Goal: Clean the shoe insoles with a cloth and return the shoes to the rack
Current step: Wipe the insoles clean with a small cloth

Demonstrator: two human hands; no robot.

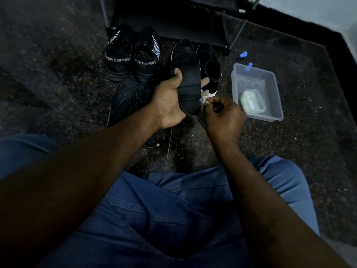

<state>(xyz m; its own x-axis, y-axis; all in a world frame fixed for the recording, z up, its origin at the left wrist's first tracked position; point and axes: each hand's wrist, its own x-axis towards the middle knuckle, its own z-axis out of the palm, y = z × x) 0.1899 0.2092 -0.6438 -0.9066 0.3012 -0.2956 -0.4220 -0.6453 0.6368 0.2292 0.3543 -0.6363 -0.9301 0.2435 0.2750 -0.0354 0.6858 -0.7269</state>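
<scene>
Floor by the rack (173, 22) | I am watching the left hand (168, 101) gripping a black insole (190, 89), thumb and fingers wrapping its sides, in front of the shoes (118, 60) | right hand (225, 117) is pinching a small white cloth (203, 101) at the insole's near end, fingers curling tight | clear tub (257, 91) is sitting on the carpet, right.
</scene>
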